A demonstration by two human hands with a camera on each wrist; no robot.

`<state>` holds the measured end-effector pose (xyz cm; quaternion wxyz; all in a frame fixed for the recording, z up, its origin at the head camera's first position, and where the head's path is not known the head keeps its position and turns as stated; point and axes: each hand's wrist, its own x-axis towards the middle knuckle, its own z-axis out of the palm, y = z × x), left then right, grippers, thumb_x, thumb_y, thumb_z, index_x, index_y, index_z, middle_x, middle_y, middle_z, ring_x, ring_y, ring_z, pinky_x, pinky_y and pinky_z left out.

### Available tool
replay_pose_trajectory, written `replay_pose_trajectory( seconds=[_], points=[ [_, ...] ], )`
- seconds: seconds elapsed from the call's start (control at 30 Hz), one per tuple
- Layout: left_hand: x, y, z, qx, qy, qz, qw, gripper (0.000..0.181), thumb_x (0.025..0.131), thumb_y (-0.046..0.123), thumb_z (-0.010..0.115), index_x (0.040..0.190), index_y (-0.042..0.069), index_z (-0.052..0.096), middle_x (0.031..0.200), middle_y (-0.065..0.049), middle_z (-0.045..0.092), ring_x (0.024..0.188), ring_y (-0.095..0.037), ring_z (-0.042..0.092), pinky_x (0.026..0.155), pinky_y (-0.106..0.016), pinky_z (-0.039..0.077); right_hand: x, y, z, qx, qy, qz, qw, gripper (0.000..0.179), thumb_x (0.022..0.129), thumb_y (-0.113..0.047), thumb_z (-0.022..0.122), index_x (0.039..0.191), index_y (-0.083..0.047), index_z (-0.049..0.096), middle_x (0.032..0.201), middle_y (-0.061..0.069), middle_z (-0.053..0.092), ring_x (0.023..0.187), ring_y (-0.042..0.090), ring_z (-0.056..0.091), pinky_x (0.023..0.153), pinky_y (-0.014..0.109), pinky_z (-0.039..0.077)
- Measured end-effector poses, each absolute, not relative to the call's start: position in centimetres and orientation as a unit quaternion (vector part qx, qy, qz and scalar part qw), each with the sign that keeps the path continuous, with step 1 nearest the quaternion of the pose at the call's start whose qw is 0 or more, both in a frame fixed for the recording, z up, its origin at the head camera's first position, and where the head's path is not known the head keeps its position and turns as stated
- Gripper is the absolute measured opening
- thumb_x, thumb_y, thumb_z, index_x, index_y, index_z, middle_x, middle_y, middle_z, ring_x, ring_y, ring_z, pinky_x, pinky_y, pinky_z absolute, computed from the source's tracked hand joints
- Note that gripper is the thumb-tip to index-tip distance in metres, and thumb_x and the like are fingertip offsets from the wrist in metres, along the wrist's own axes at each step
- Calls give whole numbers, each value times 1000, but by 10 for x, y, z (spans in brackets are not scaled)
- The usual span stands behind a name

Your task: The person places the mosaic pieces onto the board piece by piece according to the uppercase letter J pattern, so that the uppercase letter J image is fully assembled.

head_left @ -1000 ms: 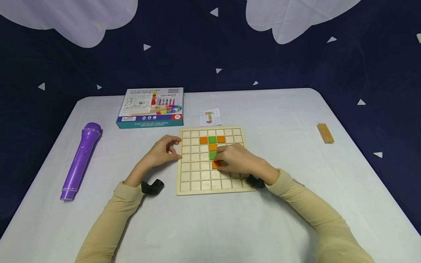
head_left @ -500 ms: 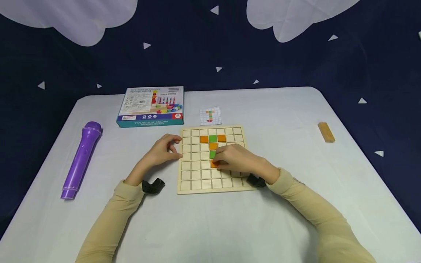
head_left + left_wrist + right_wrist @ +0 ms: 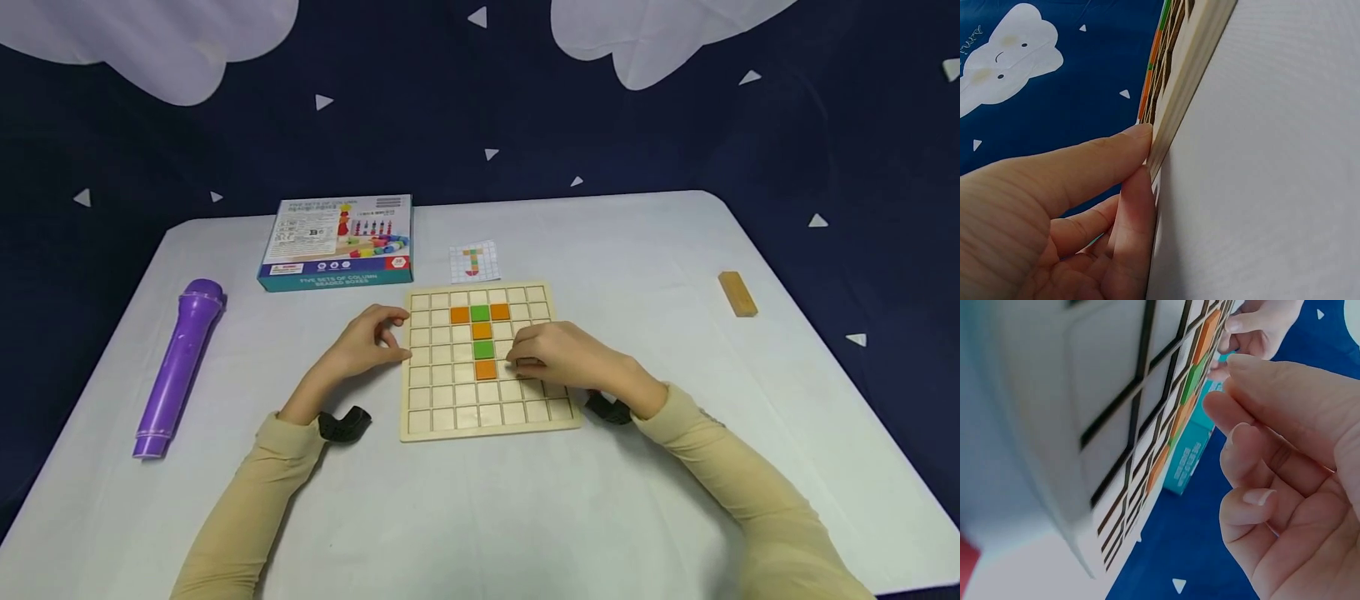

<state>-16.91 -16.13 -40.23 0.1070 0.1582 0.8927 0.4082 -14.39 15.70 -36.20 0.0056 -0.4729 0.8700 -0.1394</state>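
A pale wooden grid board (image 3: 438,422) lies flat in front of both hands. Three square tiles, orange, green (image 3: 480,313) and orange, form a row near its far side; orange, green and a lower orange tile (image 3: 486,369) run down from the middle one. At the board's left edge my left hand (image 3: 360,342) rests thumb and index fingertips, spread apart along the edge. In the left wrist view the thumb (image 3: 1104,153) touches that edge. My right hand (image 3: 566,354) hovers over the board's right half, fingers loosely curled. Nothing is between its fingertips in the right wrist view.
Behind the board lies a small paper card (image 3: 474,262) with a coloured J-shaped pattern. A boxed toy set (image 3: 337,242) stands back left, and a purple microphone-shaped tube (image 3: 180,367) lies at the far left. A small wooden block (image 3: 738,293) is at the right.
My right hand has let go of the lowest orange tile, which now sits squarely in its cell, and has drawn back to the right. The left hand stays at the board's edge.
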Motion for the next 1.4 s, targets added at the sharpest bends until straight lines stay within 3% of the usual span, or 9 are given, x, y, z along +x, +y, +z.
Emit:
replay_pose_trajectory(
  seconds=[0.27,0.5,1.1,1.4],
  points=[
    [-168,-162,-403,157,892,410,107,58,77,9,74,128,-3,50,113,-19,52,72,-5,54,72,-22,39,-139,177,-358,-448,882,-145,14,14,81,-16,72,94,-10,74,89,-1,70,80,9,64,72,26,52],
    [-167,-162,-402,155,893,409,107,58,77,9,74,128,-4,50,113,-20,52,73,-10,55,72,-23,39,-137,193,-358,-434,888,-154,8,16,78,-14,74,94,-9,74,91,0,70,82,11,65,73,28,53],
    [-167,-162,-401,156,891,411,110,57,77,9,74,127,-3,50,113,-19,51,72,-5,55,70,-22,38,-130,228,-365,-401,905,-140,3,14,76,-9,74,91,-9,74,88,-2,69,73,4,60,67,24,51],
    [-170,-161,-401,160,889,415,110,58,77,9,75,127,-4,50,113,-19,51,73,-9,55,71,-22,39,-122,238,-366,-372,918,-125,50,24,72,-23,79,92,-11,73,83,-4,65,67,5,51,62,20,43]
  ],
)
